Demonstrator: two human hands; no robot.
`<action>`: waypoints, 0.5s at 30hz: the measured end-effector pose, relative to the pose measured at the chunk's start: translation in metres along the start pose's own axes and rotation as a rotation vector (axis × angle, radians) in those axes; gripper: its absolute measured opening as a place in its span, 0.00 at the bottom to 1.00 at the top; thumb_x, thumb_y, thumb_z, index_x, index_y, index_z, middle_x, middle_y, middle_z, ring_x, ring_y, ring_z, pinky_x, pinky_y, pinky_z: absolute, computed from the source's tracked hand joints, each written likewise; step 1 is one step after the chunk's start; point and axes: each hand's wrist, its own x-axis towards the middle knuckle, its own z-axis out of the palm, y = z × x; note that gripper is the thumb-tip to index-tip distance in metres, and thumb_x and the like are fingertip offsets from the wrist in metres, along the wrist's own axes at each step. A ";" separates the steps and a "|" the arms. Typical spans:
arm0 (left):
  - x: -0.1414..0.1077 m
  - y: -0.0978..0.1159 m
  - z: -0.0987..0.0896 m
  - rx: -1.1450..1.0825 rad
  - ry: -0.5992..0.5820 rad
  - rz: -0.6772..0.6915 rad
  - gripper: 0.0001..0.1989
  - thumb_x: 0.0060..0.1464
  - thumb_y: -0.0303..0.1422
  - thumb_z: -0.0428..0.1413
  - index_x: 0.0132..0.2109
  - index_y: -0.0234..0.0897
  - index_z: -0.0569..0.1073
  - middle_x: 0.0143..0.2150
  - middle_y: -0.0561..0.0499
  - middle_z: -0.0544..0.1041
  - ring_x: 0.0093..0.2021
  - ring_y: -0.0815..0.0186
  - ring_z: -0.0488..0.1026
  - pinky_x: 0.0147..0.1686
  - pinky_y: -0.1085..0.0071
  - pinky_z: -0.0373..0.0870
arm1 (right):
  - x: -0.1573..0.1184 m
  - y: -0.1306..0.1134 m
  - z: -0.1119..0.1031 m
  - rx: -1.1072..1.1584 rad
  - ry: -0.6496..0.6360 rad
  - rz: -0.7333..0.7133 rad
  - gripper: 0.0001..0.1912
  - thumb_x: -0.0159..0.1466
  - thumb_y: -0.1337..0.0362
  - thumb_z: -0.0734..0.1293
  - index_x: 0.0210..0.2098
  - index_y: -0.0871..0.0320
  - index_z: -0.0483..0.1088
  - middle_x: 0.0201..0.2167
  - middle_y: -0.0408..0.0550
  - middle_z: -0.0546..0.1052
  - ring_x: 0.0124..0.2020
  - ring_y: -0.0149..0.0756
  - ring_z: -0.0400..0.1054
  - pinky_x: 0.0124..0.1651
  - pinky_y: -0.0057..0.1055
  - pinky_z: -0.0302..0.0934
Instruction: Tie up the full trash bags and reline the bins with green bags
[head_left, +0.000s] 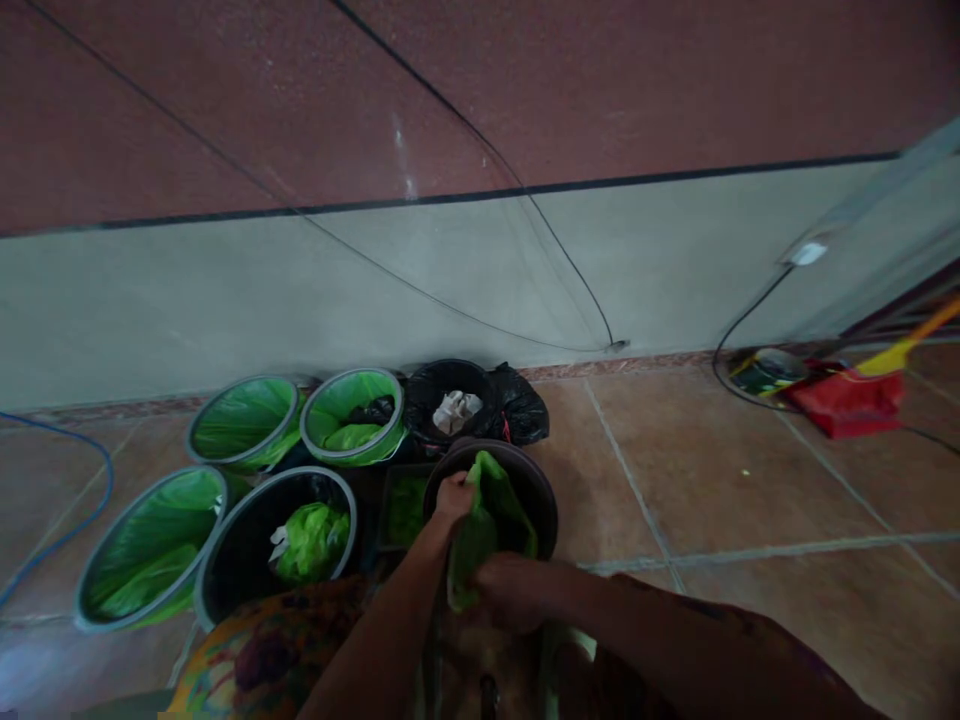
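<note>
A green plastic bag (495, 500) hangs between my two hands over a dark round bin (546, 490), its mouth partly spread. My left hand (454, 497) is closed on the bag's left edge, near the bin's rim. Lower and nearer to me, my right hand (514, 590) grips the bag's near edge; its fingers are dark and partly hidden. Left of the bin stands a small square bin (405, 508) with a green lining. Behind it, a black-lined bin (420, 395) holds crumpled whitish material (455, 411).
Green-lined bins (244, 420) (352, 410) (150, 550) stand to the left, beside a black bin (232, 560) holding a bundled green bag (311, 540). A red dustpan (851, 400) and a can (772, 372) lie right, near a black cable (724, 345). A blue hose (105, 490) crosses the left floor.
</note>
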 end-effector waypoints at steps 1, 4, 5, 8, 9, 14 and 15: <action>-0.003 0.000 -0.005 -0.009 -0.008 0.043 0.10 0.49 0.25 0.51 0.32 0.33 0.78 0.23 0.55 0.73 0.28 0.68 0.72 0.28 0.76 0.64 | 0.000 0.003 -0.009 -0.055 0.000 0.028 0.12 0.56 0.54 0.64 0.29 0.50 0.78 0.28 0.46 0.81 0.33 0.42 0.75 0.36 0.33 0.63; -0.016 0.001 -0.024 -0.032 -0.066 0.194 0.13 0.48 0.26 0.50 0.36 0.34 0.79 0.29 0.55 0.76 0.31 0.69 0.73 0.30 0.77 0.65 | 0.004 0.018 -0.048 -0.182 0.199 0.222 0.15 0.62 0.63 0.60 0.35 0.61 0.78 0.35 0.60 0.80 0.40 0.47 0.74 0.43 0.37 0.63; -0.021 0.002 -0.030 -0.040 -0.087 0.233 0.14 0.48 0.26 0.50 0.37 0.34 0.80 0.30 0.55 0.77 0.33 0.69 0.73 0.32 0.77 0.66 | 0.005 0.024 -0.061 -0.183 0.281 0.270 0.14 0.62 0.67 0.60 0.39 0.64 0.77 0.38 0.63 0.79 0.42 0.49 0.73 0.46 0.38 0.63; -0.033 0.002 -0.045 -0.088 -0.108 0.310 0.15 0.48 0.26 0.50 0.39 0.35 0.81 0.34 0.53 0.80 0.36 0.66 0.74 0.35 0.75 0.68 | 0.012 0.041 -0.088 -0.147 0.437 0.245 0.24 0.58 0.74 0.61 0.54 0.62 0.69 0.51 0.62 0.73 0.51 0.46 0.68 0.53 0.38 0.60; -0.037 0.003 -0.048 -0.110 -0.114 0.333 0.15 0.48 0.27 0.51 0.39 0.35 0.81 0.35 0.52 0.80 0.36 0.66 0.75 0.36 0.74 0.69 | 0.015 0.045 -0.093 -0.143 0.456 0.184 0.28 0.56 0.76 0.61 0.57 0.60 0.66 0.56 0.59 0.70 0.55 0.43 0.65 0.56 0.37 0.58; -0.044 0.005 -0.056 -0.113 -0.112 0.406 0.11 0.49 0.29 0.54 0.38 0.35 0.81 0.37 0.49 0.81 0.38 0.63 0.76 0.40 0.71 0.71 | 0.030 0.060 -0.093 -0.138 0.292 -0.017 0.17 0.56 0.71 0.65 0.45 0.59 0.74 0.48 0.53 0.75 0.51 0.39 0.68 0.52 0.31 0.59; -0.043 0.006 -0.057 -0.082 -0.077 0.410 0.11 0.50 0.29 0.54 0.37 0.36 0.81 0.38 0.48 0.81 0.39 0.63 0.76 0.42 0.71 0.71 | 0.032 0.062 -0.093 -0.129 0.257 0.014 0.13 0.57 0.68 0.65 0.41 0.59 0.75 0.43 0.52 0.77 0.46 0.39 0.70 0.48 0.30 0.60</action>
